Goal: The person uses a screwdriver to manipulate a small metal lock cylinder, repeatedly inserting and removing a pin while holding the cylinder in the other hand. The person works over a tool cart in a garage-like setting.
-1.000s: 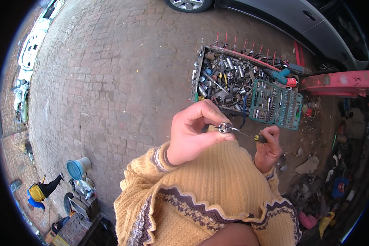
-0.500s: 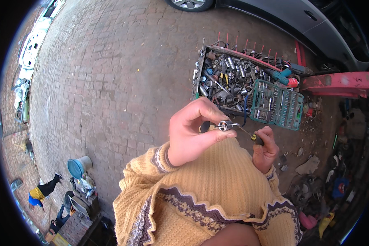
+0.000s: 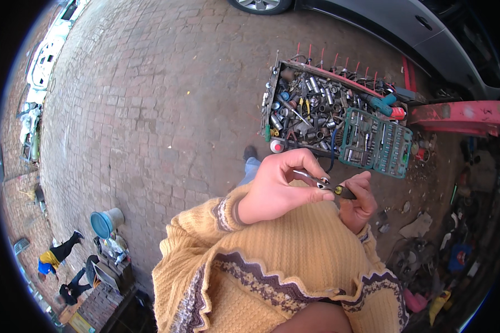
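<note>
In front of my chest, my left hand (image 3: 286, 186) is closed, thumb and fingers pinching a small shiny metal part (image 3: 321, 184). Its exact kind is hard to make out between the fingertips. My right hand (image 3: 359, 202) grips a screwdriver-like tool by its short black handle (image 3: 347, 192), which has a yellow collar. The tool's collar is close beside the metal part. Its thin shaft overlaps the left fingertips, so I cannot tell exactly where the tip rests.
Ahead stands a metal tray (image 3: 325, 70) heaped with sockets and tools. An opened green socket case (image 3: 391, 150) rests on its right side, near a red beam (image 3: 461, 115). A grey car (image 3: 394, 28) is beyond. A blue-topped bucket (image 3: 101, 225) stands left; people are farther off.
Both hands have come closer together, the left dropping slightly and turning. The tool's handle now sits right by the metal part, with less shaft showing. A foot and a red-and-white round object have come into view.
</note>
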`<state>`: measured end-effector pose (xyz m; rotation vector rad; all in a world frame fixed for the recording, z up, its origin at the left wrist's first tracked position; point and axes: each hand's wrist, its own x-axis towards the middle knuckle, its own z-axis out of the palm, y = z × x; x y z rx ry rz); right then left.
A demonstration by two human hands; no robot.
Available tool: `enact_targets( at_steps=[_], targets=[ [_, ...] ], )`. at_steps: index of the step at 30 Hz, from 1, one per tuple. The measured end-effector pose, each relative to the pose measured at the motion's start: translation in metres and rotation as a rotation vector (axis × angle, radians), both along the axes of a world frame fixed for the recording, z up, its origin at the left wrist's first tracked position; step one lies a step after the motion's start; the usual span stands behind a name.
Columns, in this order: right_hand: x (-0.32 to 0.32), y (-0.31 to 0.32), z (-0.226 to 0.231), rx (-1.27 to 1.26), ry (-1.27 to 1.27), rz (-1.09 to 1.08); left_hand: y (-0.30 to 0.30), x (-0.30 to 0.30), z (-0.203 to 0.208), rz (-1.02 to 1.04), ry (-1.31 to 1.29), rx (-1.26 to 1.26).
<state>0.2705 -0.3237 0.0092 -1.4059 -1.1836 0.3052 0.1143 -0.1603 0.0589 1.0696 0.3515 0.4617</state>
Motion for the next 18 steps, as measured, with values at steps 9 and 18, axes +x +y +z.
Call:
enact_targets(
  at_steps=[9,18],
  targets=[
    [-0.001,-0.001,0.013,0.090,-0.105,-0.208,0.007,0.001,-0.006,0.386,-0.131,0.324],
    [0.006,-0.009,0.034,0.048,-0.432,-0.171,0.012,-0.001,-0.004,0.560,-0.011,0.649]
  ],
)
